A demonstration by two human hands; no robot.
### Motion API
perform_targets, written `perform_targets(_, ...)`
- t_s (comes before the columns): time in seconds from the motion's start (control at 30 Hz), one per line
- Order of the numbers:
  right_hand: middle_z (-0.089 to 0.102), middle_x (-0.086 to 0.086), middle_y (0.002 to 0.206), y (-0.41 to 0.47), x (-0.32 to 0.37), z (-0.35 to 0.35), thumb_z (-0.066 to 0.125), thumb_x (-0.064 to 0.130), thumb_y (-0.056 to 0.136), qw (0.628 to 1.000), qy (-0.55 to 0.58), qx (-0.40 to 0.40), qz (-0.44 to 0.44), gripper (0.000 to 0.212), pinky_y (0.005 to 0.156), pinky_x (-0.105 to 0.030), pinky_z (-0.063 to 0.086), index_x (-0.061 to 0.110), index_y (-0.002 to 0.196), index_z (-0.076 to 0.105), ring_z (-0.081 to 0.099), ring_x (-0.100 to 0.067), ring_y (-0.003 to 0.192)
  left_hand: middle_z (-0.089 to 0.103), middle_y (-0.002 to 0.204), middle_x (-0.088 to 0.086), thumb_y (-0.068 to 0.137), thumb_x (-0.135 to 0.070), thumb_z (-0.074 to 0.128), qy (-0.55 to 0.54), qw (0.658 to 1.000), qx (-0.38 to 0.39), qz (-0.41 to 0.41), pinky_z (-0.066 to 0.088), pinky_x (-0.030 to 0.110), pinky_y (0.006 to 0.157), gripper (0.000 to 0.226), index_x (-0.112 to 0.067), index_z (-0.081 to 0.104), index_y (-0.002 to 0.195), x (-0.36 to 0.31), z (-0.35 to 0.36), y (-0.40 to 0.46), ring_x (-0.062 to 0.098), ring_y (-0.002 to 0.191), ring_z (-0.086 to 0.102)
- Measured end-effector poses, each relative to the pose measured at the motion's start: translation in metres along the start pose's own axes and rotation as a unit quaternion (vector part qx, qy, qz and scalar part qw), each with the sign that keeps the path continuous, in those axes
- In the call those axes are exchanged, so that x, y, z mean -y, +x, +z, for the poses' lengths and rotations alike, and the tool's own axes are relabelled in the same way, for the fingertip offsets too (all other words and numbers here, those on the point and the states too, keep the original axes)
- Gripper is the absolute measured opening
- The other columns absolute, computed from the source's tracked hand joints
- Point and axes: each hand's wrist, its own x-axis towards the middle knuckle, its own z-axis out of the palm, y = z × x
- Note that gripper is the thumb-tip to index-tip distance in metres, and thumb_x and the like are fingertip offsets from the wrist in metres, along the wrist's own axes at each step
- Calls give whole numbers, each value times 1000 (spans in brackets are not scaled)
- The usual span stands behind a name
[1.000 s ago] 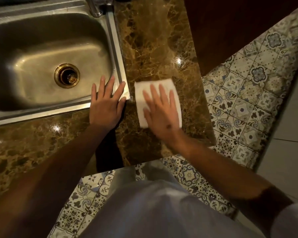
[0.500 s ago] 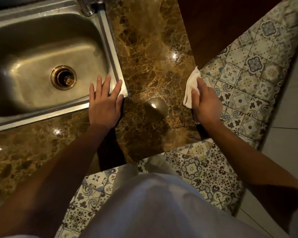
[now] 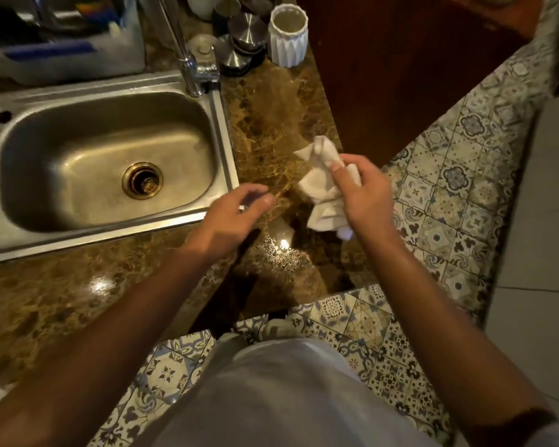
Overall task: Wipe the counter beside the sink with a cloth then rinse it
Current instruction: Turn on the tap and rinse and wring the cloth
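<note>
A crumpled white cloth [image 3: 320, 185] hangs bunched in my right hand [image 3: 365, 198], lifted above the brown marble counter [image 3: 271, 124] to the right of the sink. My left hand [image 3: 236, 217] hovers over the counter by the sink's front right corner, blurred, fingers loosely curled and holding nothing; a ring shows on one finger. The steel sink [image 3: 110, 162] with a brass drain [image 3: 142, 180] lies to the left. Its tap [image 3: 191, 69] stands at the back right corner, no water running.
Behind the counter strip stand a white ribbed cup [image 3: 288, 33] and several steel lids [image 3: 246, 37]. A dish rack [image 3: 62, 43] sits behind the sink. A dark wooden surface [image 3: 400, 59] borders the counter on the right. Patterned floor tiles [image 3: 449, 188] lie below.
My right hand lifted the cloth off the counter's right edge and bunched it up. My left hand left the sink corner and rose toward the cloth. The view tilted up.
</note>
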Motion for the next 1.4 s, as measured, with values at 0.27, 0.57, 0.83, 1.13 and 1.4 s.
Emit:
perform_targets(0.27,77,19,105,-67,31,28,68,-4,91,957,172,233,-1,44,82,-21,57,32,116,69,71,-2,100,75,101,-3,100,-14,65,-186,972,-109,92,56,32,86,16,-14,70,115,-24,6,-58,11,95,70)
perform_targets(0.57,71,9,114,-44,31,51,66,1,78,945,35,324,-23,50,90,-27,58,28,121,68,67,-3,106,72,89,-25,101,-17,60,-195,931,-278,137,49,9,72,14,-29,66,104,-43,-26,-95,-10,83,64)
perform_targets(0.83,67,17,117,-28,55,100,74,31,85,927,-65,361,-78,45,84,-20,57,31,129,64,65,3,104,64,119,11,98,-31,55,-350,884,-290,110,56,42,89,13,-33,67,97,-51,-68,-105,32,116,64)
perform_targets(1.13,79,11,101,-38,103,169,73,43,91,900,54,433,-4,27,82,-32,62,31,115,71,75,-8,93,70,111,13,104,-19,54,-491,819,-274,117,57,44,99,14,-17,65,97,-12,-159,-78,34,118,68)
perform_targets(1.4,76,11,86,-13,147,203,71,18,96,939,46,335,-62,11,64,-18,53,25,105,72,70,-2,77,69,128,1,101,-35,63,-333,905,-253,-72,54,38,101,43,-24,56,143,59,-211,-46,15,113,68)
